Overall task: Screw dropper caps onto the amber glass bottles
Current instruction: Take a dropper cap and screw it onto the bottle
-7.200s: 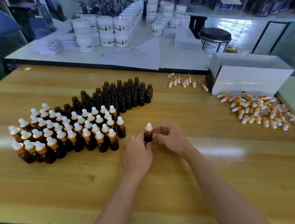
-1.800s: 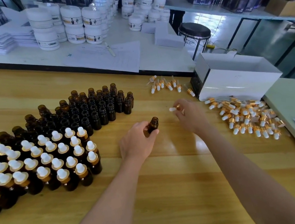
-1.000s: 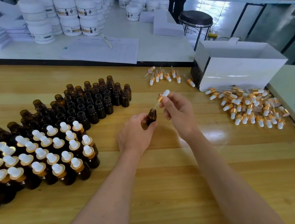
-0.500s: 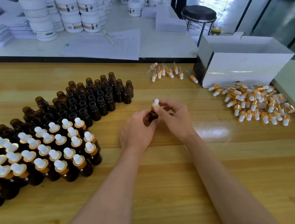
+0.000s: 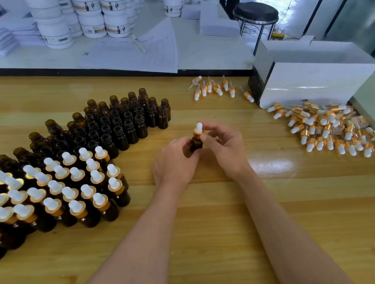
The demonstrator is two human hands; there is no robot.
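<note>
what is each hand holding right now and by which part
The left hand grips an amber bottle round its body. The right hand pinches the dropper cap on the bottle's neck, about at the gold collar.

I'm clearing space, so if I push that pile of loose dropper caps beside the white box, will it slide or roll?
The pile of dropper caps lies loose and unstacked, so it would probably scatter. Round gold collars suggest rolling. Thin glass pipettes might snap under pressure.
</note>
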